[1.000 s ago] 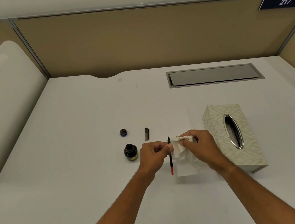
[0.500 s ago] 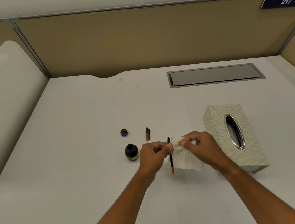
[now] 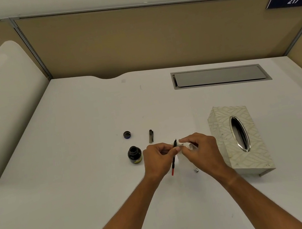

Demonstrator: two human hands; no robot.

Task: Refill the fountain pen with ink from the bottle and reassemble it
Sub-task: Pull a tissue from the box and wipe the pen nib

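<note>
- two hands meet over the white desk (image 3: 78,186): the left hand (image 3: 158,160) pinches the thin black fountain pen section with the red converter end (image 3: 173,156) about its middle, between thumb and curled fingers, with the nib pointing away and the red end toward the person.
- the right hand (image 3: 198,149) has its fingers curled around a small crumpled white tissue (image 3: 186,145), which is pressed just beside the nib end of the pen.
- the pen part seems light, thin and stiff; i judge the nib is delicate and probably wet with ink, so it can slip or stain. it is better to hold it at the middle grip part, not at the nib and not at the red end, which may turn.
- the small round dark glass ink bottle (image 3: 134,154) stands open, just left of the left hand. glass is heavy for its size but can tip, and ink would spill on the desk.
- its dark round lid (image 3: 127,134) lies behind it, apart from the bottle.
- the dark slim pen cap with clip (image 3: 151,136) lies near, behind the hands.
- a small metal-tipped piece (image 3: 196,170) shows under the right wrist; perhaps the barrel, i cannot tell.
- the patterned white tissue box with the oval metal opening (image 3: 240,139) stands on the right.
</note>
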